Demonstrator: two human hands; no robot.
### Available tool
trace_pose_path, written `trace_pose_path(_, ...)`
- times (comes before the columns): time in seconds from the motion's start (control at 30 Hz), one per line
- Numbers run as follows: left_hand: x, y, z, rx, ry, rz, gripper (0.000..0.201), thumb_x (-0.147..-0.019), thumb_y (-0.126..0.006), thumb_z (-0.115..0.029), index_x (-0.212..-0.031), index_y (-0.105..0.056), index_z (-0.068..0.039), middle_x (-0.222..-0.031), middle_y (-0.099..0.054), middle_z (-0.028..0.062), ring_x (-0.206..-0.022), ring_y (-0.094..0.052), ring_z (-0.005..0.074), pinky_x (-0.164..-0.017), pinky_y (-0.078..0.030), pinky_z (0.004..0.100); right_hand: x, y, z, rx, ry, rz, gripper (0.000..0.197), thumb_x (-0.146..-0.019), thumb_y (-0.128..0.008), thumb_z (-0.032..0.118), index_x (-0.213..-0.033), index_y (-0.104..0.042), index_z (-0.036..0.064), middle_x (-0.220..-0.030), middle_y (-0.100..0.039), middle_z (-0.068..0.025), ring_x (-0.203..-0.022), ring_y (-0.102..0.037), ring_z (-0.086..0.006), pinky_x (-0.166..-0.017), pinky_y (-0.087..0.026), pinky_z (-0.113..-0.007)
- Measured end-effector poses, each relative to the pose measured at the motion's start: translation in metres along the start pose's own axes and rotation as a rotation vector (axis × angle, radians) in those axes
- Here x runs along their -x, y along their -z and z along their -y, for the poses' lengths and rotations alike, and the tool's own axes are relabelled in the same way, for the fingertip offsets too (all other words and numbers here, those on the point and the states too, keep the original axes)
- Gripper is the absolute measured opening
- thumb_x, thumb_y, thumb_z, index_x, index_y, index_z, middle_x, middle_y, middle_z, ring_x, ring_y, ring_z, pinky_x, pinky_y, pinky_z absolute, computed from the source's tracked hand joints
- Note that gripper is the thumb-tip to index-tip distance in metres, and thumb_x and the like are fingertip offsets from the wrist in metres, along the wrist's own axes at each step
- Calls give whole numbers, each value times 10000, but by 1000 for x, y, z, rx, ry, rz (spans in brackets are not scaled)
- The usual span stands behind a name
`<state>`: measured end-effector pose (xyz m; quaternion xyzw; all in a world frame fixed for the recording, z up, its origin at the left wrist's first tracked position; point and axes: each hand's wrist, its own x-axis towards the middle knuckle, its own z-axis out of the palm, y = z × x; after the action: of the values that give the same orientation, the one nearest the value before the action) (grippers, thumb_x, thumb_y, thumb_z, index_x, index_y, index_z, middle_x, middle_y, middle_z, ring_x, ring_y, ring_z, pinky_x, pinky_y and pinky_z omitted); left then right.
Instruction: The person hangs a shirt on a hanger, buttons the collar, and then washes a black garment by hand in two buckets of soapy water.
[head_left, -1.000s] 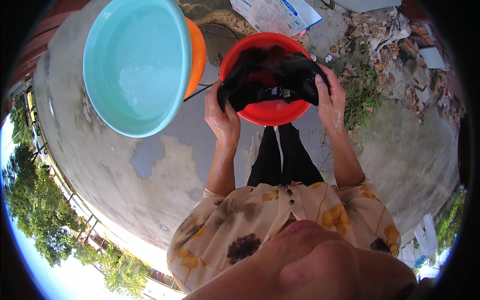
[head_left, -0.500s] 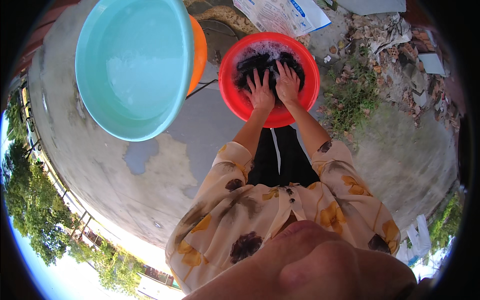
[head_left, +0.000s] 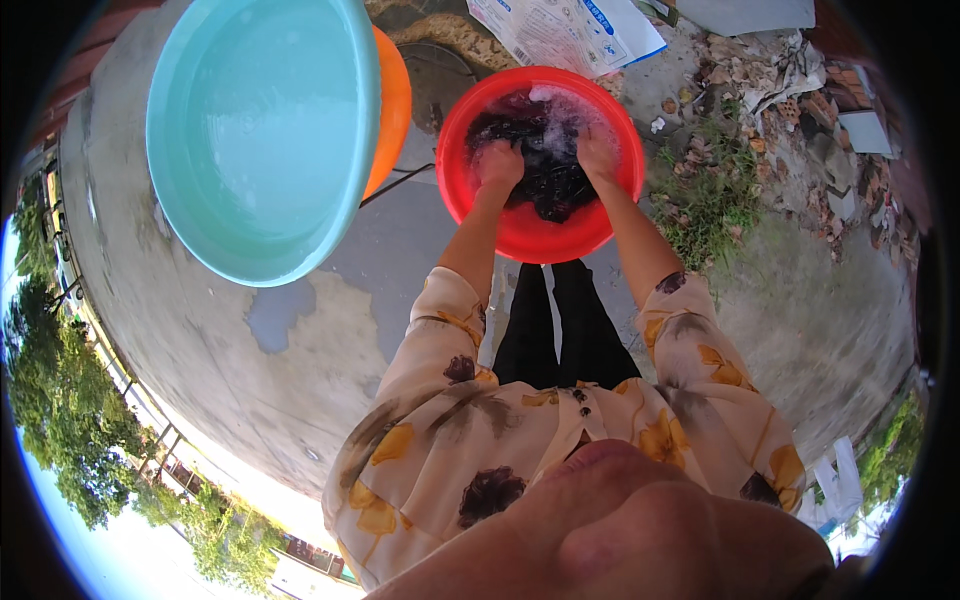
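Observation:
A red basin [head_left: 530, 243] stands on the ground in front of my feet, holding soapy water and a soaked black cloth [head_left: 545, 178]. White suds [head_left: 562, 115] float over the cloth's right and far parts. On the basin's left side, my left hand [head_left: 500, 163] is closed on the cloth, knuckles up. Opposite it, my right hand [head_left: 597, 150] is also closed on the cloth beside the suds. Both hands' fingertips are hidden by water, foam and cloth. Dark cloth lies across the gap between the hands.
A large light-blue basin of water [head_left: 265, 262] sits on an orange tub [head_left: 391, 110] to the left. A printed white bag [head_left: 575, 35] lies beyond the red basin. Weeds [head_left: 710, 195] and brick rubble [head_left: 835, 150] lie to the right. The ground is concrete [head_left: 330, 370].
My hands have moved apart, from lying spread and flat on the cloth to closed at opposite sides. The cloth has shifted in the basin, and more suds show between the hands.

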<state>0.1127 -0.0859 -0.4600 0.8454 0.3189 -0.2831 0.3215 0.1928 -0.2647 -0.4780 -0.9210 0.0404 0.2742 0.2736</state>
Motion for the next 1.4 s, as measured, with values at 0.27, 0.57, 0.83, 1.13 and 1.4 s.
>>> trace_pose_path(0.27, 141, 112, -29, 437, -441, -628, 255, -931, -553, 4, -1183, -590, 12, -1031, -682, 271, -979, -647, 494, -843, -530, 490, 102, 137, 68, -604, 325, -170, 315, -994, -538, 153, -1274, -662, 78, -1122, -708, -171, -1058, -665, -246, -990, -472, -323)
trace_pose_path(0.57, 251, 165, -41, 466, -479, -736, 256, -830, -660, 68, -1076, -644, -3, -938, -666, 160, -837, -666, 278, -789, -525, 336, 186, 215, 121, -667, 516, -238, 322, -1057, -538, 158, -1336, -616, 18, -1260, -683, -134, -1162, -611, -159, -1016, -456, -295)
trace_pose_path(0.83, 166, 66, -28, -17, -395, -542, 716, -772, -681, -13, -1451, -500, -153, -1537, -421, 144, -1365, -398, 417, -1084, -310, 614, 120, 84, 45, -78, 437, -78, 461, -1021, -523, 206, -1481, -496, 227, -1371, -612, -152, -1250, -558, -347, -1044, -444, -443)
trace_pose_path(1.13, 77, -29, -8, -234, -176, -283, 578, -938, -511, -220, -1510, -448, -162, -1585, -342, 220, -1481, -272, 427, -1172, -231, 637, 61, -22, 27, 257, 317, -16, 573, -921, -587, 216, -1481, -468, 191, -1384, -569, -150, -1303, -497, -371, -1040, -402, -579)
trace_pose_path(1.4, -12, -82, 57, -253, -204, -13, 428, -957, -509, -250, -1338, -603, -78, -1350, -608, 220, -1311, -526, 419, -1136, -376, 515, 14, -52, -5, 391, 324, 240, 417, -924, -551, 234, -1313, -582, 85, -1190, -663, -213, -1135, -609, -414, -954, -479, -538)
